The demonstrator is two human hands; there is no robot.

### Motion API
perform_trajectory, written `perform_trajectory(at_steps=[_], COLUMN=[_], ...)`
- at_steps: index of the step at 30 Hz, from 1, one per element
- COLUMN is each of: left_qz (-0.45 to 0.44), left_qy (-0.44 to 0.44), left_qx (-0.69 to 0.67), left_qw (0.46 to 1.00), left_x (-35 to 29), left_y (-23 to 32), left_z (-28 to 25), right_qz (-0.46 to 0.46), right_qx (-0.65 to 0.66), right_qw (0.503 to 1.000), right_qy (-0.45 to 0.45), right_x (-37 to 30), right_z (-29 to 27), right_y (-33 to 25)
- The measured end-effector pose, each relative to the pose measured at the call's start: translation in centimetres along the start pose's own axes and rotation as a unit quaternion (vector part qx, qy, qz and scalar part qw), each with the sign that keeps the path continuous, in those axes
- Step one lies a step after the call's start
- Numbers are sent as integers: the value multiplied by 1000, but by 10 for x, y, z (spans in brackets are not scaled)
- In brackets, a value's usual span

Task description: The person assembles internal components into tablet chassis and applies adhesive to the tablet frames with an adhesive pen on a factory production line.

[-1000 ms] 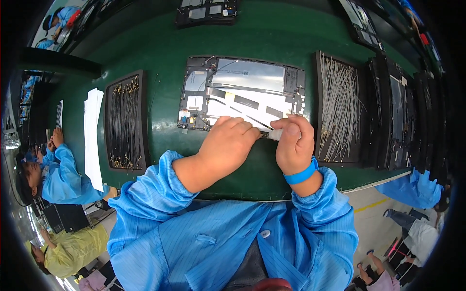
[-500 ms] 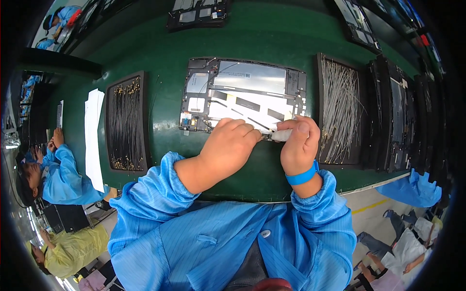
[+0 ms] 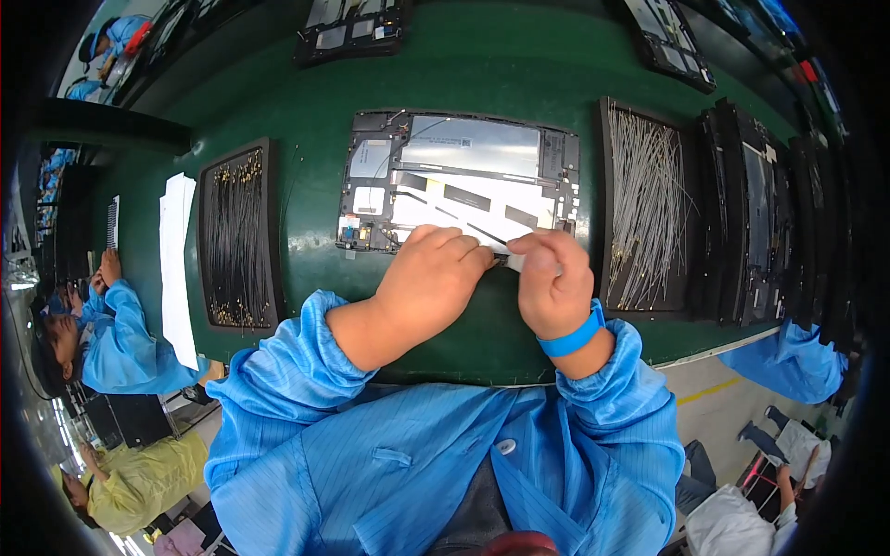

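An opened tablet housing (image 3: 475,148) lies on the green table in front of me, its silver plate, white sheet and thin cables exposed. My left hand (image 3: 431,281) rests over its near edge, fingers bent and pressed together; whatever is under the fingertips is hidden. Close beside it, my right hand (image 3: 554,285) is closed at the near right part of the housing, thumb and forefinger pinched. A small whitish piece (image 3: 514,263) shows at those fingers, mostly covered, and its kind is unclear. A blue band circles the right wrist.
A dark tray of black cables (image 3: 270,232) stands left, beside white paper strips (image 3: 176,269). Right is a tray of grey cables (image 3: 604,204), then stacked housings (image 3: 756,222). More housings (image 3: 352,32) lie at the far side. A co-worker (image 3: 130,334) sits at left.
My right hand has moved left toward my left hand, its fingers curling inward, and the whitish piece shows less. The left hand has barely moved. The whole view has shifted slightly.
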State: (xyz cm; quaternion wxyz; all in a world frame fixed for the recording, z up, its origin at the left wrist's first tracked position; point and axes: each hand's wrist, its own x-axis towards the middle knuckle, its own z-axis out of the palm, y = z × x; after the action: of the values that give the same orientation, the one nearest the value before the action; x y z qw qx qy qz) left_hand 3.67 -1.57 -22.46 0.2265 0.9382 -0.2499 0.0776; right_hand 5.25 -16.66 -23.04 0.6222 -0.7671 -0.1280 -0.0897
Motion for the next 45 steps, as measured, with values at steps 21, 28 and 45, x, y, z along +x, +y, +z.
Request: perform_trajectory(at_steps=[21,28,45], left_qz=[-308,-507,-537], left_qy=[153,225,465], left_qx=[76,-291,-609], left_qw=[936,780,354], left_x=[-1,17,84], left_y=[-78,-133,-243], left_z=[-43,-35,-79], right_qz=[498,594,370], right_qx=[42,107,-8], right_qw=[866,790,912], right_qy=[-11,-108,176], right_x=[5,35,230], right_z=[-31,-19,-9], right_y=[-28,-26,35])
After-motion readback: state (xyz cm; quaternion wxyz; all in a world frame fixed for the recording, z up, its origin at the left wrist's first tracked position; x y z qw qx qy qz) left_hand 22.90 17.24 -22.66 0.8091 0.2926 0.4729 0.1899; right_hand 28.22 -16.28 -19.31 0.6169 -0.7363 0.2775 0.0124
